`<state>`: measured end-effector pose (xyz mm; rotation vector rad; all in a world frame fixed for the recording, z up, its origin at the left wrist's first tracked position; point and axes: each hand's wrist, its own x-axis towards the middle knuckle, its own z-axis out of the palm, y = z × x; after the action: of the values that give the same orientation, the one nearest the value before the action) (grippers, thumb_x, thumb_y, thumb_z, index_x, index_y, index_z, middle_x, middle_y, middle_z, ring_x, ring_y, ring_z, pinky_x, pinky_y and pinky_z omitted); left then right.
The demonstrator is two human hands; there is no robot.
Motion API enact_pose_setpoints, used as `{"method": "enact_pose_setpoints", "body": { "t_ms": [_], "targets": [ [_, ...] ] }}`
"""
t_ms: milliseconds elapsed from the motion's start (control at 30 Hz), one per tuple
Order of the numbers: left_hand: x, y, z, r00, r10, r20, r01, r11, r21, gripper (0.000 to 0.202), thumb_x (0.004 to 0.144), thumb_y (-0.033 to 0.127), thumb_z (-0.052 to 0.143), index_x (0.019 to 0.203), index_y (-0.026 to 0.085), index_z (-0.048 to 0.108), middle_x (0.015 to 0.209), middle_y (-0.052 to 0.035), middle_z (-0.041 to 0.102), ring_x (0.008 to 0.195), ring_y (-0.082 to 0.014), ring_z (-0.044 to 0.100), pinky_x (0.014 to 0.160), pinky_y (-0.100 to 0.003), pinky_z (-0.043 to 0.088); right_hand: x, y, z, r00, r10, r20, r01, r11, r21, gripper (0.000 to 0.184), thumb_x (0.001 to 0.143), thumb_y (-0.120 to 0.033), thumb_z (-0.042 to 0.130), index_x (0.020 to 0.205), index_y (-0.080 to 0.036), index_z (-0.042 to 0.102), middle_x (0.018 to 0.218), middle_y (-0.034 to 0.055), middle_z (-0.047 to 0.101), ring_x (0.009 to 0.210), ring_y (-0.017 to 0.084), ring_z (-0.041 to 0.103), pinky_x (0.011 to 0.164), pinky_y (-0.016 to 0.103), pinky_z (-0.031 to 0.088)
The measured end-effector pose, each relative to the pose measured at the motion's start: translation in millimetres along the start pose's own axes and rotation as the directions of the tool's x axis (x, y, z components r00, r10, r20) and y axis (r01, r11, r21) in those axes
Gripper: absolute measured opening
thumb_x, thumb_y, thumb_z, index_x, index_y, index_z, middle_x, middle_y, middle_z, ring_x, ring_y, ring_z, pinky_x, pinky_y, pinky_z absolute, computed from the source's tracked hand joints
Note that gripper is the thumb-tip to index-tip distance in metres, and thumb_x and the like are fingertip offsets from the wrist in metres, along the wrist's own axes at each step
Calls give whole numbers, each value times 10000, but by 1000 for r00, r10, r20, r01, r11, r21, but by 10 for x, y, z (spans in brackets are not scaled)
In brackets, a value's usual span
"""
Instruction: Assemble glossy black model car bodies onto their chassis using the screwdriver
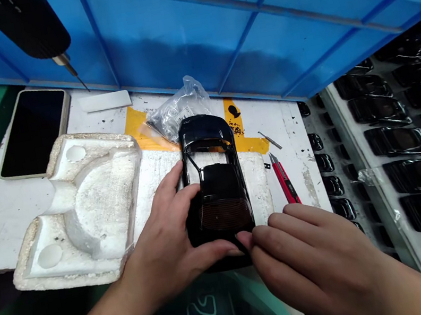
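Note:
A glossy black toy car body (219,183) lies lengthwise before me on a white foam block (258,182), its windscreen opening facing away. My left hand (170,229) grips the car from its left side, fingers along the flank and thumb across the rear end. At the car's rear right corner is my right hand (307,254), its fingers curled and thumb pressed to the index finger. Whatever sits in that pinch, if anything, is too small to make out. Just beyond the right knuckles lies a red utility knife (285,180).
A moulded foam piece (100,197) and a phone (35,133) lie to the left. An electric screwdriver (31,31) hangs above. Behind stands a blue crate (182,38), with a clear plastic bag (182,108) before it. Several black car bodies (399,139) fill trays at right.

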<state>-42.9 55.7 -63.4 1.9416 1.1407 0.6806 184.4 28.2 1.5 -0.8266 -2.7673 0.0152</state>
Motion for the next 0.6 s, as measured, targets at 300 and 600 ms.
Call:
{"method": "enact_pose_setpoints", "body": {
  "t_ms": [300, 600],
  "targets": [
    [16, 18, -16, 1000, 14, 3, -14, 999, 31, 847, 772, 653, 768, 1380, 136, 486, 1658, -246, 221, 1564, -345, 220, 1258, -519, 293, 9, -5, -84, 999, 25, -29, -25, 999, 20, 77, 929, -148, 533, 947, -135, 606, 806, 67, 653, 694, 193, 534, 644, 376, 381],
    [19, 33, -40, 1000, 14, 23, -14, 1000, 9, 799, 788, 619, 772, 1399, 200, 474, 1662, -229, 211, 1562, -373, 214, 1242, -573, 299, 59, 32, -190, 995, 85, -61, -84, 996, 22, 191, 985, -102, 441, 959, -143, 625, 784, 68, 646, 706, 188, 554, 613, 383, 374]
  ]
}}
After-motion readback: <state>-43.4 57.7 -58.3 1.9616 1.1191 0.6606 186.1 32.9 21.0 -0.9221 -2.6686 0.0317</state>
